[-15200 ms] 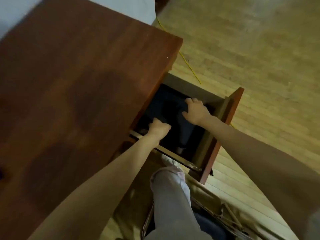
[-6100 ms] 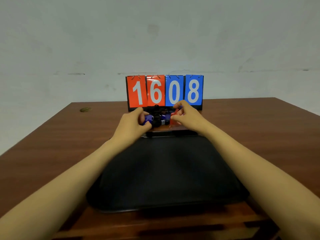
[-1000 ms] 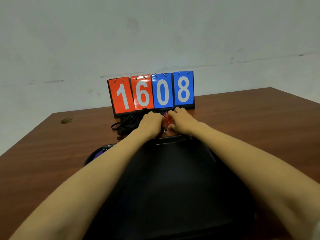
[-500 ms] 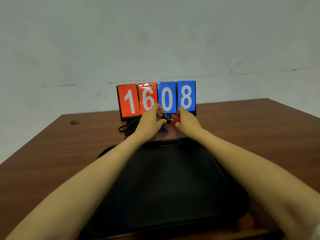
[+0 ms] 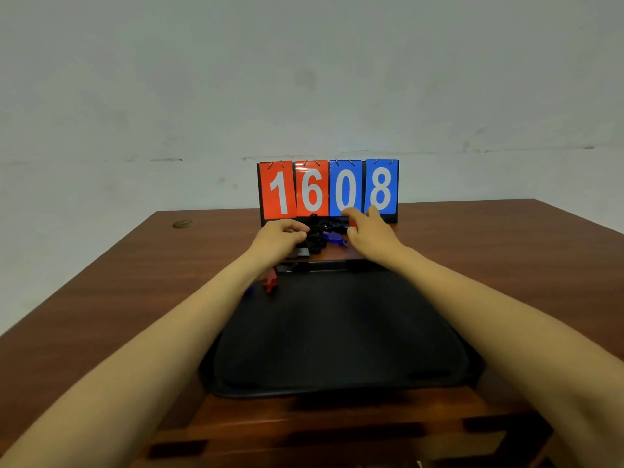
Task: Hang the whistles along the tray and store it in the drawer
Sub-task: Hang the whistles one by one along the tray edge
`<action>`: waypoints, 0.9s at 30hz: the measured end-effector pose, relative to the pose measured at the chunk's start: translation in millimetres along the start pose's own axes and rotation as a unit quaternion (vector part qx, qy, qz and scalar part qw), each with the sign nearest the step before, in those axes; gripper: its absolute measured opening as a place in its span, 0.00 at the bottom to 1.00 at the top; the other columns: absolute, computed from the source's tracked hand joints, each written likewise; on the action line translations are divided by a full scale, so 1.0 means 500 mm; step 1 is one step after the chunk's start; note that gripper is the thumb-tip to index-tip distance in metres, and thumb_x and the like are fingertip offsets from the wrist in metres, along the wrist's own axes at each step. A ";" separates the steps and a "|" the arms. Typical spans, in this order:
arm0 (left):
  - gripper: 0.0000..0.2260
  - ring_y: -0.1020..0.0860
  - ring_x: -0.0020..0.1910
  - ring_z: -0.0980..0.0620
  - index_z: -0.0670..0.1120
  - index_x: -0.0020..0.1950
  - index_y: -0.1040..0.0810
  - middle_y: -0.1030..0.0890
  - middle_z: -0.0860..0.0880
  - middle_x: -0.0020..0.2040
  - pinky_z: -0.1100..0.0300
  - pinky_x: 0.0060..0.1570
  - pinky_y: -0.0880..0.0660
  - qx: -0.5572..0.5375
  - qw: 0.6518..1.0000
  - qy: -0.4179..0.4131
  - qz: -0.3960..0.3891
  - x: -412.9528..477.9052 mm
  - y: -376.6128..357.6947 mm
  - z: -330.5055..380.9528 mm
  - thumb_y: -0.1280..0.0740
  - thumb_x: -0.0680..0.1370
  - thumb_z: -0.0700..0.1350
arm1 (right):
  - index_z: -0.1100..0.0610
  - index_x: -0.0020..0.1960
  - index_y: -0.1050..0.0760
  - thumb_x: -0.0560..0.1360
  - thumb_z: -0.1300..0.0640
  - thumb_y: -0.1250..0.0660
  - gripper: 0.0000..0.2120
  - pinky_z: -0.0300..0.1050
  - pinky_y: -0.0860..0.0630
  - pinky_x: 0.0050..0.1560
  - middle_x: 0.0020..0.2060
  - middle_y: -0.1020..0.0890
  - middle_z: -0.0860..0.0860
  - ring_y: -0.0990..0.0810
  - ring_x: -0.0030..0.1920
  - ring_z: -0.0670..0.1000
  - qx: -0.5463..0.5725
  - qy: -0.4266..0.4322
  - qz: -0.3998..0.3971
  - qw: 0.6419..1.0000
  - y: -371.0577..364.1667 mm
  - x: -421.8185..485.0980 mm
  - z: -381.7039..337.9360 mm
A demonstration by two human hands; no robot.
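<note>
A black tray (image 5: 337,349) lies on the wooden table in front of me. Just past its far edge is a tangle of black cords (image 5: 315,243) with a blue whistle (image 5: 332,237). My left hand (image 5: 280,236) has its fingers curled into the cords on the left side of the tangle. My right hand (image 5: 369,233) pinches a red whistle (image 5: 352,222) at the tangle's right side. Another red whistle (image 5: 270,281) sits at the tray's far left corner, with a bit of a blue one (image 5: 249,291) beside my left forearm.
A flip scoreboard (image 5: 329,190) reading 1608 stands right behind the whistles, close to my fingertips. The brown table (image 5: 489,265) extends to both sides of the tray. A pale wall rises behind it.
My hands have drawn slightly apart over the tangle, and the left one has dropped lower onto the cords. The red whistle at the tray's far left corner has come into view.
</note>
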State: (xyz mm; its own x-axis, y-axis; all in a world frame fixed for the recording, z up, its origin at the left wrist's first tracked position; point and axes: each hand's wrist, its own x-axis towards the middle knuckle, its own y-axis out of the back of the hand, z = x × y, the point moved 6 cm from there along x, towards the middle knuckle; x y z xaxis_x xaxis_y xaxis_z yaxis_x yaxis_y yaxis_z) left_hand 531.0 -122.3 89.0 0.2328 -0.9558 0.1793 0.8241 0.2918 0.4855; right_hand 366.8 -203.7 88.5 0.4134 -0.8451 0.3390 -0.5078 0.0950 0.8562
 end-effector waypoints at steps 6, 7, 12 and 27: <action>0.18 0.23 0.54 0.49 0.48 0.60 0.23 0.24 0.47 0.56 0.59 0.51 0.24 0.015 0.999 0.015 -0.035 -0.029 0.020 -0.032 0.27 0.71 0.41 | 0.54 0.65 0.32 0.79 0.58 0.42 0.14 0.35 0.33 0.40 0.58 0.33 0.55 0.30 0.41 0.46 0.021 0.033 -0.030 0.999 -0.020 -0.018 -0.051; 0.17 0.22 0.52 0.49 0.47 0.60 0.23 0.23 0.46 0.56 0.62 0.47 0.24 0.016 0.999 0.013 -0.034 -0.032 0.022 -0.034 0.27 0.72 0.40 | 0.55 0.64 0.32 0.79 0.59 0.40 0.14 0.35 0.31 0.42 0.58 0.32 0.55 0.28 0.44 0.47 0.021 0.041 -0.032 0.998 -0.023 -0.021 -0.059; 0.16 0.22 0.46 0.52 0.46 0.61 0.25 0.23 0.47 0.55 0.67 0.38 0.28 0.077 0.997 0.006 0.016 -0.041 0.056 -0.042 0.30 0.74 0.40 | 0.54 0.58 0.32 0.77 0.60 0.39 0.10 0.38 0.29 0.45 0.53 0.31 0.53 0.26 0.49 0.52 0.033 0.070 -0.048 0.996 -0.040 -0.033 -0.093; 0.16 0.24 0.46 0.53 0.47 0.60 0.24 0.23 0.47 0.52 0.62 0.45 0.28 0.129 0.991 0.038 0.030 -0.080 0.117 -0.079 0.30 0.73 0.37 | 0.56 0.72 0.40 0.76 0.66 0.39 0.26 0.41 0.31 0.55 0.65 0.32 0.56 0.28 0.58 0.52 0.068 0.078 -0.205 0.973 -0.117 -0.065 -0.206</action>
State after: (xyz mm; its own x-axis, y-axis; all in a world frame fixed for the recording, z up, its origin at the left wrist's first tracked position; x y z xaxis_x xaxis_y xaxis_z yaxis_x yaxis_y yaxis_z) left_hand 590.2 -68.6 76.6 0.3227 -0.9338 0.1546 0.6510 0.3376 0.6799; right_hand 460.8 -127.5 67.5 0.7069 -0.7059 0.0439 -0.3671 -0.3131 0.8759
